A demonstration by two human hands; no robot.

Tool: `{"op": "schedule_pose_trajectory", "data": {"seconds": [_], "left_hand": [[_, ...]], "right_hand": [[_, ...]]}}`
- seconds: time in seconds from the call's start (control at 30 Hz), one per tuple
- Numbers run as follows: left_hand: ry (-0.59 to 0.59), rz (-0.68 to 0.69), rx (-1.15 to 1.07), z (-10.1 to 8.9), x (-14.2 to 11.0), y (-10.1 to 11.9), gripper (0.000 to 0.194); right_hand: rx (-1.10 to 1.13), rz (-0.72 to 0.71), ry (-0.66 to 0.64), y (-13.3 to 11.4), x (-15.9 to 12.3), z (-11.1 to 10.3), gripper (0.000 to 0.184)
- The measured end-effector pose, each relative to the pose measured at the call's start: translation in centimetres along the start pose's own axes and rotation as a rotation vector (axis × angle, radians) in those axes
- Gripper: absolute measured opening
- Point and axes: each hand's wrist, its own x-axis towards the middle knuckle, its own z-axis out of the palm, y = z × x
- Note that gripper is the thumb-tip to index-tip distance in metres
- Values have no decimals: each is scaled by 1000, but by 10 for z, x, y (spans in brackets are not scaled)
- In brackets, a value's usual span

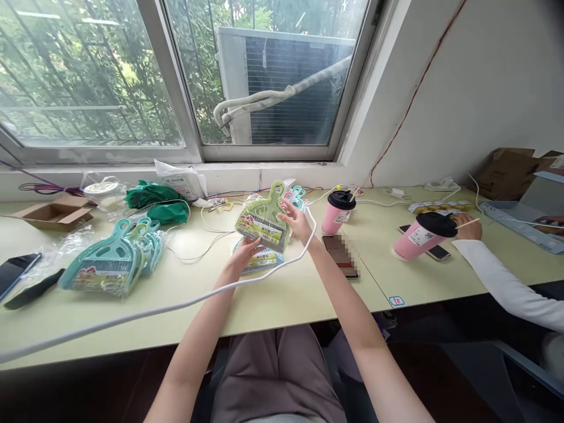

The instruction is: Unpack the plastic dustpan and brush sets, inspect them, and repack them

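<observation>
A green mini dustpan set (pixel 261 220) in clear wrap, with a printed label across it, is tilted up above the table in front of me. My left hand (pixel 247 254) grips its lower edge. Fingers of my right hand (pixel 296 222) are bent against its right side, near the handle. Below and behind it lie more wrapped sets, a blue one (pixel 264 259) with the same kind of label and another blue one (pixel 298 195) partly hidden. A pile of wrapped blue and green dustpan sets (pixel 106 261) lies to the left.
A white cable (pixel 176 304) crosses in front of my forearms. Pink cups (pixel 331 220) with black lids and a phone (pixel 341 255) stand or lie to the right. Another person's sleeve (pixel 497 276) reaches in there. At left are a black brush (pixel 35 291) and an open cardboard box (pixel 55 212).
</observation>
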Motion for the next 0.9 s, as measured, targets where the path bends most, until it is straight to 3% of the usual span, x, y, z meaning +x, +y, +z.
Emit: {"op": "schedule_pose_trajectory", "data": {"seconds": [0.1,0.2,0.27,0.43,0.57,0.7,0.9], "left_hand": [[-110,14,-80,-3,-1,3,46],[-131,87,-172,-5,-1,6,43],[-84,131,-215,-5,-2,7,42],[75,176,-274,-5,-8,16,59],[88,216,-270,-11,-12,31,71],[213,287,-200,-19,-16,45,57],[322,359,-13,-27,-25,56,46]], "right_hand": [[-80,-93,-26,-15,-1,5,49],[-83,-137,-17,-21,-5,10,38],[-63,-113,-25,-20,-8,15,39],[-63,39,-68,2,-19,38,65],[20,74,-14,21,-29,53,69],[17,134,-67,34,-32,57,79],[-88,84,-117,56,-45,61,68]]}}
